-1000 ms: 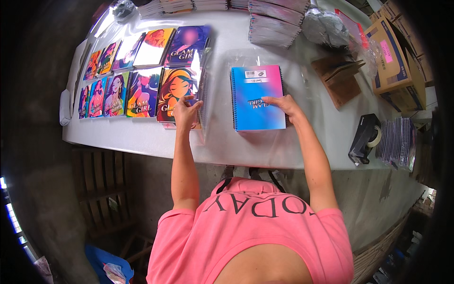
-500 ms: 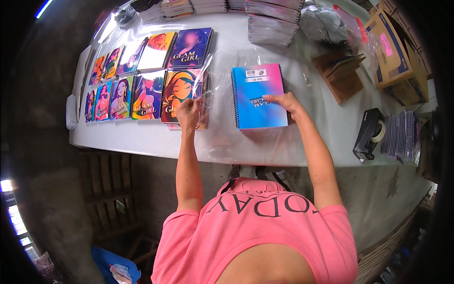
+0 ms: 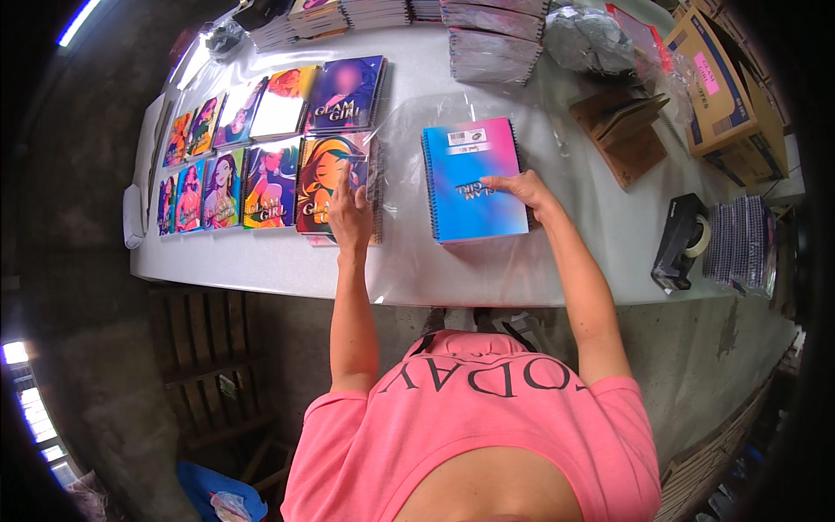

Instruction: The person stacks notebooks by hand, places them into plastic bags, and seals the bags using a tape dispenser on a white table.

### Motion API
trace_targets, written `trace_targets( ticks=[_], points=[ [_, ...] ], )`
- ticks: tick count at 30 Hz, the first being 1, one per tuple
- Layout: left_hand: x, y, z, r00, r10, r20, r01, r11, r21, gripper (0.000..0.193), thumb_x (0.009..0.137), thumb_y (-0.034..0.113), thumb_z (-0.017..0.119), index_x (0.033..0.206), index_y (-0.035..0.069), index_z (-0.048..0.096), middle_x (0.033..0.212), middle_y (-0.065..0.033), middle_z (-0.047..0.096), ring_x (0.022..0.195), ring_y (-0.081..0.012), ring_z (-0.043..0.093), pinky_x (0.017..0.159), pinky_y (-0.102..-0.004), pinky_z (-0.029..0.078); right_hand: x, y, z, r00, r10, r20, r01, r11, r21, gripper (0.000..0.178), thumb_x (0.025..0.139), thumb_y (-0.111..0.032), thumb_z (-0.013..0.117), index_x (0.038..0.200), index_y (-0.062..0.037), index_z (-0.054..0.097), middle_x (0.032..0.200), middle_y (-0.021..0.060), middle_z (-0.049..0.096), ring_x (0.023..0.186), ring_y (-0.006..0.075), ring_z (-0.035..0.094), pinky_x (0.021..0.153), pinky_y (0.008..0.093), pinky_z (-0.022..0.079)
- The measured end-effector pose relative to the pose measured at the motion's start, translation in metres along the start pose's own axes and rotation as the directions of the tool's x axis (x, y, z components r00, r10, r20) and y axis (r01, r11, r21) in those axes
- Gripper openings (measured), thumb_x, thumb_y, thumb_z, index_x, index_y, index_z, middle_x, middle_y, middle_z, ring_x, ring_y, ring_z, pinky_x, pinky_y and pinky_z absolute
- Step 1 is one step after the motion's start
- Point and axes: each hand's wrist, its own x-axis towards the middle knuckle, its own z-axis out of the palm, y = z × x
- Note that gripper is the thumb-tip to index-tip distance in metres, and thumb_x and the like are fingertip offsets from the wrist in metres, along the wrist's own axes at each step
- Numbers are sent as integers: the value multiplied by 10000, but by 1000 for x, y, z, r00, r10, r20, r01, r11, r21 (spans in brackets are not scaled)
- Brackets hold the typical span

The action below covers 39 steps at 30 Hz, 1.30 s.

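Observation:
A blue and pink spiral notebook [image 3: 465, 217] lies on the table in front of me, back cover up with a white label at its far end. My right hand [image 3: 524, 191] grips its right edge, thumb on top of the cover and the other fingers hidden below. To the left, my left hand [image 3: 350, 216] is open, fingers stretched away from me, over the right part of a notebook with an orange-haired figure [image 3: 320, 191]. Whether it touches that cover, I cannot tell. Clear plastic film [image 3: 402, 165] spreads between the two notebooks.
Illustrated notebooks [image 3: 270, 187] stand in two rows at the left. Wrapped notebook stacks [image 3: 494, 48] are at the far side. Rightward are a brown wooden holder [image 3: 619, 139], a cardboard box [image 3: 731, 104], a black tape dispenser [image 3: 678, 244] and a spiral-bound stack [image 3: 739, 248].
My left hand has gone from closed fingers to open, stretched ones, staying by the orange-haired cover. My right hand keeps its grip on the blue and pink notebook.

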Motion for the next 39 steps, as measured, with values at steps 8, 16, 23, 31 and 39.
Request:
trace_targets(
  ticks=[8, 16, 23, 31, 39],
  points=[
    [24, 45, -32, 717, 8, 697, 344, 865, -364, 811, 740, 31, 726, 1435, 212, 348, 1060, -94, 648, 560, -51, 456, 482, -211, 391, 1, 4, 0, 1000, -3, -24, 5, 998, 55, 474, 643, -269, 848, 928, 66, 670, 884, 138, 687, 760, 181, 671, 706, 303, 555],
    [38, 91, -36, 685, 60, 726, 411, 791, -453, 1020, 672, -98, 609, 1495, 107, 42, 837, -74, 578, 509, -64, 473, 459, -227, 393, 4, 5, -2, 1000, -19, -4, 19, 1000, 15, 436, 607, -337, 860, 853, -5, 721, 872, 103, 702, 774, 165, 665, 754, 280, 526],
    [17, 129, 6, 671, 192, 716, 458, 653, -603, 1080, 626, -92, 622, 1484, 63, -14, 1318, -179, 457, 717, -142, 608, 510, -236, 462, -5, 0, 2, 999, -7, -40, 6, 1000, -22, 444, 595, -363, 856, 836, -13, 727, 863, 91, 704, 789, 156, 654, 745, 276, 514],
    [4, 134, 88, 694, 195, 693, -127, 981, -149, 1264, 476, 185, 772, 1446, -39, -7, 1502, -290, 60, 1244, -376, 442, 890, -359, 486, 0, 5, 2, 990, -47, -134, 26, 988, -152, 429, 649, -271, 820, 924, 35, 699, 859, 94, 688, 730, 156, 644, 644, 287, 519],
    [8, 142, 75, 433, 155, 888, 512, 769, -383, 1318, 622, -24, 725, 1381, 152, -337, 1191, -233, 546, 668, -255, 621, 587, -303, 532, -21, -12, 9, 964, -75, -257, -64, 866, -496, 805, 623, -474, 793, 1097, 141, 580, 921, 224, 668, 842, 294, 661, 774, 344, 509]
  ],
)
